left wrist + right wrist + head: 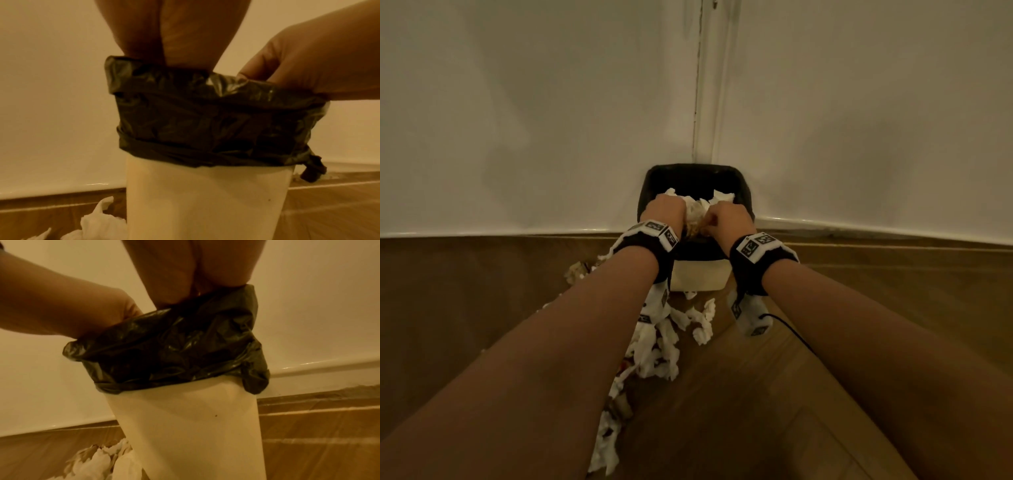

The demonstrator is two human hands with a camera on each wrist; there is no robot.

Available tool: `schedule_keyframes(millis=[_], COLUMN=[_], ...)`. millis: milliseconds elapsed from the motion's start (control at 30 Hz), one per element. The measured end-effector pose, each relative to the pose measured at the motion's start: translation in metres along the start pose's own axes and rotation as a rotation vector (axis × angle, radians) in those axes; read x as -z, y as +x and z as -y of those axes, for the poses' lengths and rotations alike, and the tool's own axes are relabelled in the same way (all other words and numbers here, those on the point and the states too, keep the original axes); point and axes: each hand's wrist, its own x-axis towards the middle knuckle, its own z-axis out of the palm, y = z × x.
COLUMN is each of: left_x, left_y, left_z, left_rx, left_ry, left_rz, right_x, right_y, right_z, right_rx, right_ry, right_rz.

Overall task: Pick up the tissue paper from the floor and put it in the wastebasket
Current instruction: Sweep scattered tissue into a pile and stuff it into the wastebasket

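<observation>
A white wastebasket (pixel 700 275) with a black bag liner (pixel 205 121) stands in the room's corner. Both hands reach into its mouth. My left hand (pixel 666 209) and right hand (pixel 729 219) hold a crumpled wad of tissue paper (pixel 695 214) between them, the right fingers curled on it. More tissue (pixel 724 197) lies inside behind the hands. In both wrist views the fingers vanish below the liner's rim. A long trail of torn white tissue (pixel 657 342) lies on the floor in front of the basket, toward its left, and shows beside its base in the wrist views (pixel 98 222) (pixel 102 459).
White walls meet right behind the basket, with a skirting board (pixel 859 228) along the wooden floor (pixel 756 411). A black cable (pixel 791 330) runs across the floor on the right. Brownish scraps (pixel 619 407) are mixed into the floor tissue.
</observation>
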Motion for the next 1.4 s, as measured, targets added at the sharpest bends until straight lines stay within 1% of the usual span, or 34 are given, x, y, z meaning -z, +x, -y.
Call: schedule_keyframes(millis=[67,133,167,200,300,367,433,500,567,633,700,733,800,867,967,1033,1100,1167,1267,1333,1400], left_x=[0.003,0.008,0.011,0.012,0.018,0.025,0.034,0.039,0.037,0.033,0.029,0.025,0.015,0.000,-0.027,-0.047,-0.066,-0.083,-0.103,-0.117,-0.134], left_y=[0.005,0.003,0.001,-0.003,-0.024,-0.038,-0.055,-0.073,-0.090,-0.109,-0.129,-0.137,-0.150,-0.157,-0.156,-0.153,-0.148,-0.143,-0.134,-0.129,-0.123], left_z=[-0.002,-0.005,-0.007,-0.007,-0.005,0.002,0.005,0.008,0.008,0.004,-0.003,-0.007,-0.012,-0.013,-0.007,0.001,0.009,0.018,0.027,0.030,0.031], left_rx=[-0.015,-0.065,-0.093,-0.126,-0.202,-0.212,-0.212,-0.200,-0.197,-0.223,-0.261,-0.278,-0.322,-0.338,-0.294,-0.252,-0.218,-0.165,-0.108,-0.116,-0.155], left_ry=[0.024,0.073,0.120,0.163,0.107,0.009,-0.097,-0.191,-0.251,-0.306,-0.320,-0.312,-0.313,-0.302,-0.215,-0.140,-0.103,-0.097,-0.010,0.016,0.003], left_rz=[0.091,0.206,0.242,0.233,0.137,0.063,-0.028,-0.142,-0.256,-0.367,-0.431,-0.431,-0.375,-0.282,-0.084,0.053,0.151,0.197,0.200,0.197,0.200], right_x=[-0.002,-0.003,-0.003,-0.003,0.002,0.009,0.019,0.027,0.029,0.027,0.020,0.016,0.007,-0.002,-0.009,-0.015,-0.024,-0.039,-0.066,-0.084,-0.105], right_y=[0.001,0.000,-0.002,-0.005,-0.016,-0.023,-0.032,-0.045,-0.061,-0.079,-0.096,-0.103,-0.115,-0.125,-0.131,-0.130,-0.126,-0.120,-0.109,-0.103,-0.097], right_z=[0.001,0.001,0.001,0.000,-0.004,-0.008,-0.014,-0.022,-0.031,-0.039,-0.044,-0.045,-0.046,-0.047,-0.049,-0.050,-0.052,-0.057,-0.063,-0.065,-0.068], right_rx=[0.004,0.021,0.032,0.038,0.070,0.095,0.122,0.105,0.009,-0.140,-0.267,-0.311,-0.356,-0.340,-0.250,-0.188,-0.149,-0.137,-0.114,-0.069,-0.033], right_ry=[-0.060,-0.096,-0.102,-0.105,-0.069,-0.013,0.034,0.087,0.171,0.308,0.437,0.478,0.497,0.411,0.212,0.102,0.038,0.013,-0.031,-0.067,-0.102], right_rz=[0.052,0.088,0.099,0.122,0.208,0.202,0.117,-0.020,-0.167,-0.265,-0.292,-0.287,-0.247,-0.149,0.052,0.146,0.222,0.278,0.340,0.386,0.455])
